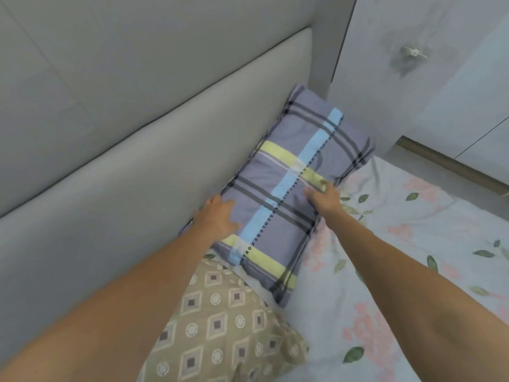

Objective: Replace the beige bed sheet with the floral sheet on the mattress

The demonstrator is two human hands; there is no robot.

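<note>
While lying against the padded grey headboard (132, 166), plaid pillow (292, 188) in purple, with yellow and light blue stripes and a line of black letters down the blue one. Resting long-ways on the floral sheet (413, 244), one long side touching the headboard.

Left hand (217, 216) flat on the pillow near the headboard side, fingers spread and fairly straight, pressing on the cloth, not curled round anything. Right hand (325, 198) on the other long edge of the pillow, fingers bent and pinching the pillow cloth there. Both bare arms reaching out from the bottom of the view.

Floral sheet spread over the mattress, pale with pink flowers and green leaves, a bit wrinkled, covering the right side of the bed up to the pillow. Beige cloth with a diamond and circle pattern (220, 326) lying bunched near the bottom, between the two arms, just below the pillow's near end and touching it. Hard to say whether it is a sheet or another pillow.

Pale wardrobe door (440, 92) with a small shiny knob (413, 52) beyond the bed on the right.
</note>
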